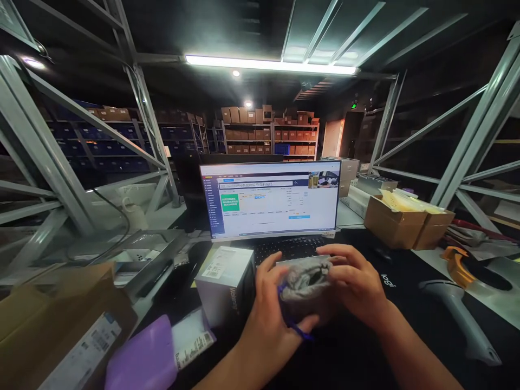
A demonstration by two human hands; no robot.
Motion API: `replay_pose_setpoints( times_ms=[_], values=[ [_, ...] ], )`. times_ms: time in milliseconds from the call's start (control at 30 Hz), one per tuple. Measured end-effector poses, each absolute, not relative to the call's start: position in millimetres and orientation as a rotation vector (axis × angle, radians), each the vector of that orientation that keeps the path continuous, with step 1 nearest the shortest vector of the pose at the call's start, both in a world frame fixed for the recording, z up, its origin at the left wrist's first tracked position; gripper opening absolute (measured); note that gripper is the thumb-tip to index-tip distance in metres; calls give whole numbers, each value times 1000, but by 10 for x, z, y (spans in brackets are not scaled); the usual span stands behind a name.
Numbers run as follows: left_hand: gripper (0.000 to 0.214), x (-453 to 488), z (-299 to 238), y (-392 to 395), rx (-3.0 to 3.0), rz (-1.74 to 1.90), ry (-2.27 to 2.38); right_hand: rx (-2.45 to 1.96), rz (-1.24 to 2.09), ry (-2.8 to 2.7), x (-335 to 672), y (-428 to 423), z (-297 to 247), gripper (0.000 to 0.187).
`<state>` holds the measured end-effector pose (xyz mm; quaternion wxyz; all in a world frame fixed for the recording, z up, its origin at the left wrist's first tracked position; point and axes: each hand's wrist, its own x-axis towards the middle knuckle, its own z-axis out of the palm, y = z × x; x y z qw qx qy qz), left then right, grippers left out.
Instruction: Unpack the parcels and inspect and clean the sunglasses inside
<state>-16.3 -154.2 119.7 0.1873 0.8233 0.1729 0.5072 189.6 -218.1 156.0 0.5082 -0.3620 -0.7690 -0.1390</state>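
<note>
Both my hands hold a small grey plastic-wrapped packet (305, 281) above the black desk mat, just in front of the keyboard (289, 248). My left hand (271, 314) grips its left side, fingers curled, with a blue band or cord showing under the thumb. My right hand (354, 283) closes over its right side and top. A white product box (226, 281) with a label stands just left of my left hand. The monitor (270, 197) behind shows a web page with a green block.
A grey barcode scanner (461, 317) lies at the right, with an orange tape dispenser (461, 265) behind it. Open cardboard boxes (400, 219) sit at the back right. A purple pouch (140, 357), a labelled carton (60, 330) and a metal tray (140, 254) are at the left. Steel rack frames flank the desk.
</note>
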Motion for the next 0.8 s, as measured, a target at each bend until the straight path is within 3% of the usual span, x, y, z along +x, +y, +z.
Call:
replay_pose_setpoints(
  times_ms=[67, 233, 367, 700, 800],
  values=[
    [85, -79, 1125, -1560, 2243, 1401, 479, -831, -322, -1847, 1847, -2186, 1525, 34],
    [64, -91, 1123, -1502, 2159, 1371, 576, -985, -258, -1983, 1873, -2313, 1582, 35],
    [59, -184, 1180, -1404, 2302, 1383, 480, -1114, -263, -2016, 1906, -2462, 1703, 38],
    [68, -171, 1262, -1384, 2330, 1197, 405, -1385, -573, -1843, 1755, -2315, 1562, 24],
    [74, -190, 1255, -1365, 2344, 1109, 339, -1512, -513, -1886, 1792, -2311, 1569, 23]
  ],
)
